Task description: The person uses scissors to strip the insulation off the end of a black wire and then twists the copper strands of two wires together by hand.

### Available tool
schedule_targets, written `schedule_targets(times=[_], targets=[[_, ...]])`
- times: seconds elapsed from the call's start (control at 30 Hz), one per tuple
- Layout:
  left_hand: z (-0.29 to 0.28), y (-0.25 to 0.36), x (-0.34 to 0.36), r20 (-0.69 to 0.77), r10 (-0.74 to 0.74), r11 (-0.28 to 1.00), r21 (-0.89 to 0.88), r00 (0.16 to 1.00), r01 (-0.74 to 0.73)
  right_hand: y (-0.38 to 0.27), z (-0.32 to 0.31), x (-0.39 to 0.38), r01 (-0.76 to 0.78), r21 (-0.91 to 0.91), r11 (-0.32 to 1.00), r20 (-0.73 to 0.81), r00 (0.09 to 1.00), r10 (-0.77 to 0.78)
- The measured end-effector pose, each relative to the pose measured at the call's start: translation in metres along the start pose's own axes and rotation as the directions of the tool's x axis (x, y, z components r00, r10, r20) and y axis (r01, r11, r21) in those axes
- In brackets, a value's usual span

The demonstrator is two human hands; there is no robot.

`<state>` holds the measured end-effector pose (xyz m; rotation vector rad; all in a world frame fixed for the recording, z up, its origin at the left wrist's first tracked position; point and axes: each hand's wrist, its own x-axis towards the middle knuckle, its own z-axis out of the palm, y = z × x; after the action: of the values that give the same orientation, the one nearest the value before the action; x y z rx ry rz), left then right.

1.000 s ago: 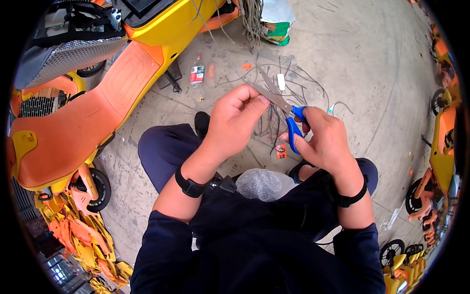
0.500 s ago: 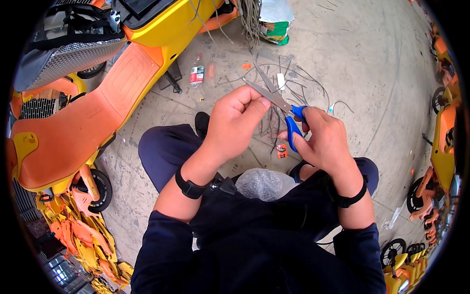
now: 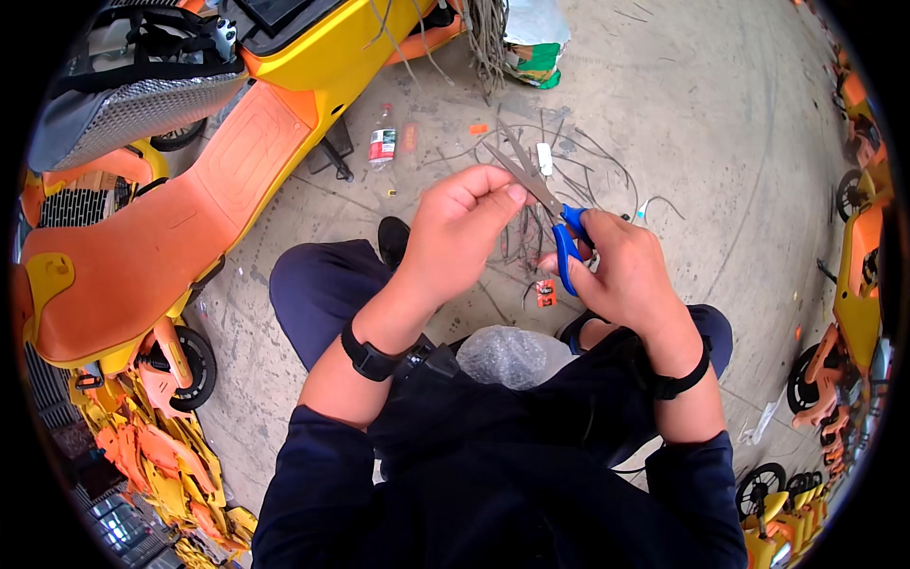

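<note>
My right hand point(image 3: 623, 267) grips a pair of scissors point(image 3: 567, 254) with blue handles, thumb and fingers in the loops. Their metal blades are slightly apart and point away and to the left. Just left of the blades, my left hand point(image 3: 455, 226) is closed in a pinch, thumb against forefinger. Whatever sits between those fingertips is too small or hidden to name. The left fingertips are close to the lower blade, and I cannot tell whether they touch. Below both hands, thin dark wires point(image 3: 607, 156) lie loose on the concrete floor.
A yellow and orange scooter point(image 3: 204, 194) stands at left, with a bundle of grey cables point(image 3: 485, 43) hanging at its far end. A plastic bottle point(image 3: 382, 147), a white plastic piece point(image 3: 544, 159) and an orange packet point(image 3: 545, 292) lie on the floor. Bubble wrap point(image 3: 517, 357) is between my legs.
The scissor blades have come closer together, and their tips have shifted slightly to the right. My left hand stays in nearly the same pinch.
</note>
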<state>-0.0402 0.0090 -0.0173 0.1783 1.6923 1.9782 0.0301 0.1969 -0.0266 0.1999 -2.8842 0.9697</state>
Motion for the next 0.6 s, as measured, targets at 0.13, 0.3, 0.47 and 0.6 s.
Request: schedule_targets(times=[0.13,0.3,0.47,0.6], targets=[[-0.0048,-0.0026,-0.0001,0.02,-0.064,0.994,-0.087,0.998,0.065,0.0027,-0.0043,0.0008,0.003,0.06,0.998,0.009,1.0,-0.003],[-0.0048,-0.0013,0.0004,0.066,-0.082,0.994,-0.073,0.994,0.086,0.0045,-0.0049,0.0001,0.018,0.056,0.998,0.004,1.0,-0.018],[-0.0034,-0.0009,0.0,0.088,-0.091,0.995,-0.039,0.992,0.095,0.0036,-0.0067,0.0004,0.006,0.034,0.999,0.012,1.0,-0.007],[-0.004,-0.0014,-0.0003,0.094,-0.088,0.995,-0.032,0.992,0.092,0.0026,-0.0075,0.0002,0.023,0.015,1.0,-0.001,1.0,-0.023]])
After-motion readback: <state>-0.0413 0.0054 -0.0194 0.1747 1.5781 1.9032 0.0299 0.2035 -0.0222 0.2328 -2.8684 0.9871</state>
